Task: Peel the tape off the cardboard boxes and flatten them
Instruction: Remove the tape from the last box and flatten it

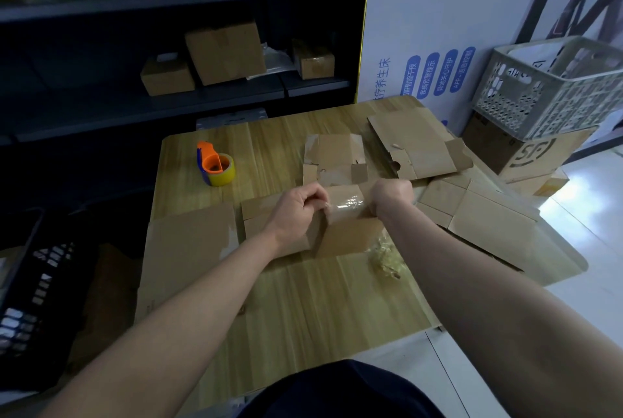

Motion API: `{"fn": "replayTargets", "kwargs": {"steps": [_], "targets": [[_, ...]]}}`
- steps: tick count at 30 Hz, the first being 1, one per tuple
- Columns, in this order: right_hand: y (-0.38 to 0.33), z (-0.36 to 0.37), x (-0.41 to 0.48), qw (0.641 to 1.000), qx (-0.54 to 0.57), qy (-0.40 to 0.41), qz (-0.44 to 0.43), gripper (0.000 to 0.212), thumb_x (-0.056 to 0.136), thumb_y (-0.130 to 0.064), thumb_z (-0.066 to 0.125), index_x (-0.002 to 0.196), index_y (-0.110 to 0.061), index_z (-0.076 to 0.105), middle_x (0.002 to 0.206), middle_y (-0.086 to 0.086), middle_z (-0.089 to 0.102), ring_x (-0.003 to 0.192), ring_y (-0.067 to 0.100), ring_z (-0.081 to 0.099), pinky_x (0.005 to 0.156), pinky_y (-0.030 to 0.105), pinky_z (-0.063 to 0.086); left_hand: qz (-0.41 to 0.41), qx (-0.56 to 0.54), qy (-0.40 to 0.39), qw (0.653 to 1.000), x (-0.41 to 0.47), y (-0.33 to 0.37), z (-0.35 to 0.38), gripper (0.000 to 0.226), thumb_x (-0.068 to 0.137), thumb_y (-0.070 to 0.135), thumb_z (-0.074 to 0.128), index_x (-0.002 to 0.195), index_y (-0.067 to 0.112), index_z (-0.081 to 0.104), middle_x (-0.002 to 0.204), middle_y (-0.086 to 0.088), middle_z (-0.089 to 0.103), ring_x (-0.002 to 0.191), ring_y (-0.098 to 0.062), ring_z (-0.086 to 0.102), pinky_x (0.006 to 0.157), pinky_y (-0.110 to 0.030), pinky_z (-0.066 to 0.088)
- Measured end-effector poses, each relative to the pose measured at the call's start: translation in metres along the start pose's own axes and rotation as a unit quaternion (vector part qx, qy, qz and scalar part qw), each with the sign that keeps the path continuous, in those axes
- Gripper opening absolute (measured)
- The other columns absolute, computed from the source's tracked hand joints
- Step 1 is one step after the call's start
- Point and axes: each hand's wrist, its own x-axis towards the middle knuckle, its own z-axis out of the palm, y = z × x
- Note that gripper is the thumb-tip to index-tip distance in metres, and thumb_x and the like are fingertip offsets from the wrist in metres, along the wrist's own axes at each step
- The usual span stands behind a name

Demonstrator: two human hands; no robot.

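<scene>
**Progress: one box in hand, several sheets already flat**

Nearest you on the table [303, 309] lies a wad of peeled tape [386, 261]; just past it your left hand [301, 210] and right hand [391, 197], fingers curled, grip the ends of a small box [347, 239]; the left seems to pinch the clear tape strip [347, 203] across its top; this box is not yet flat. Flat cardboard [192, 242] lies left, flattened sheets [488, 222] right; beyond, an opened carton [333, 158] probably needs pressing down.

Wooden table [269, 154], cardboard [414, 144], tape dispenser [215, 166]
</scene>
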Motion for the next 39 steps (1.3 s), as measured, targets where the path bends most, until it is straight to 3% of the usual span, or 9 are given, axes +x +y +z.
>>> {"fn": "replayTargets", "kwargs": {"steps": [3, 9, 13, 17, 23, 27, 30, 35, 39], "targets": [[0.001, -0.003, 0.0, 1.0, -0.024, -0.007, 0.011, 0.03, 0.092, -0.014, 0.047, 0.119, -0.009, 0.06, 0.08, 0.002, 0.051, 0.06, 0.013, 0.046, 0.036, 0.013, 0.039, -0.047, -0.057, 0.039, 0.997, -0.002, 0.002, -0.003, 0.019, 0.093, -0.002, 0.05, 0.079, 0.008, 0.057, 0.071, 0.0, 0.061, 0.07, -0.009, 0.057, 0.072, -0.018, 0.049], [-0.005, -0.009, -0.012, 0.973, -0.231, 0.023, -0.008, 0.011, 0.087, -0.02, 0.062, 0.095, -0.013, 0.061, 0.077, 0.001, 0.054, 0.085, 0.019, 0.059, 0.076, 0.022, 0.049, -0.184, -0.11, 0.08, 0.973, -0.011, -0.009, -0.014, 0.014, 0.098, 0.014, 0.045, 0.086, 0.013, 0.052, 0.073, -0.003, 0.053, 0.067, -0.014, 0.05, 0.062, -0.024, 0.045], [0.0, 0.004, -0.01, 0.998, -0.053, -0.01, 0.018, 0.026, 0.087, -0.012, 0.059, 0.112, -0.003, 0.062, 0.091, 0.006, 0.058, 0.078, 0.018, 0.06, 0.06, 0.02, 0.05, -0.25, -0.045, 0.047, 0.966, -0.007, -0.011, -0.013, 0.028, 0.091, 0.042, 0.057, 0.1, 0.016, 0.052, 0.077, 0.001, 0.054, 0.065, -0.011, 0.048, 0.059, -0.023, 0.041], [0.01, 0.008, -0.015, 0.976, 0.192, 0.01, 0.1, 0.026, 0.091, -0.006, 0.049, 0.115, 0.001, 0.058, 0.072, 0.004, 0.049, 0.066, 0.017, 0.051, 0.063, 0.028, 0.042, -0.251, -0.053, 0.031, 0.966, -0.001, -0.008, -0.017, 0.021, 0.088, 0.029, 0.066, 0.078, 0.013, 0.056, 0.062, 0.004, 0.055, 0.049, -0.006, 0.041, 0.046, -0.019, 0.033], [0.011, 0.014, -0.013, 0.964, 0.247, -0.008, 0.095, 0.026, 0.097, -0.012, 0.044, 0.115, 0.0, 0.058, 0.074, 0.001, 0.046, 0.074, 0.016, 0.048, 0.074, 0.029, 0.045, -0.329, -0.1, 0.027, 0.939, 0.006, 0.003, -0.025, 0.032, 0.08, 0.041, 0.071, 0.074, 0.012, 0.057, 0.054, 0.004, 0.052, 0.043, -0.009, 0.04, 0.042, -0.022, 0.037], [0.015, 0.013, -0.011, 0.951, 0.287, 0.009, 0.115, 0.016, 0.094, -0.017, 0.053, 0.105, -0.007, 0.06, 0.076, -0.001, 0.051, 0.066, 0.011, 0.046, 0.057, 0.025, 0.039, -0.421, -0.153, -0.031, 0.893, 0.009, 0.007, -0.029, 0.031, 0.081, 0.032, 0.072, 0.068, 0.01, 0.054, 0.047, -0.001, 0.035, 0.04, -0.011, 0.033, 0.04, -0.019, 0.038], [0.018, 0.015, -0.012, 0.942, 0.31, 0.012, 0.131, 0.01, 0.093, -0.018, 0.056, 0.099, -0.01, 0.058, 0.078, -0.001, 0.052, 0.068, 0.011, 0.047, 0.069, 0.025, 0.042, -0.465, -0.187, -0.067, 0.862, 0.009, 0.006, -0.034, 0.032, 0.083, 0.033, 0.069, 0.066, 0.012, 0.052, 0.04, 0.002, 0.033, 0.036, -0.007, 0.032, 0.037, -0.016, 0.039], [0.014, 0.013, -0.012, 0.934, 0.324, 0.008, 0.148, 0.014, 0.093, -0.018, 0.057, 0.104, -0.009, 0.057, 0.08, 0.0, 0.051, 0.084, 0.017, 0.05, 0.082, 0.029, 0.046, -0.435, -0.193, -0.091, 0.875, 0.008, 0.003, -0.038, 0.023, 0.09, 0.022, 0.061, 0.071, 0.011, 0.055, 0.042, 0.003, 0.042, 0.042, -0.006, 0.035, 0.04, -0.019, 0.037], [0.009, 0.009, -0.007, 0.973, 0.222, -0.019, 0.062, 0.029, 0.095, -0.016, 0.052, 0.121, -0.007, 0.056, 0.11, 0.012, 0.06, 0.094, 0.02, 0.052, 0.092, 0.036, 0.047, -0.325, -0.212, -0.013, 0.922, 0.011, 0.002, -0.032, 0.023, 0.09, 0.016, 0.061, 0.069, 0.018, 0.052, 0.08, -0.004, 0.062, 0.079, -0.016, 0.055, 0.064, -0.026, 0.04]]}}
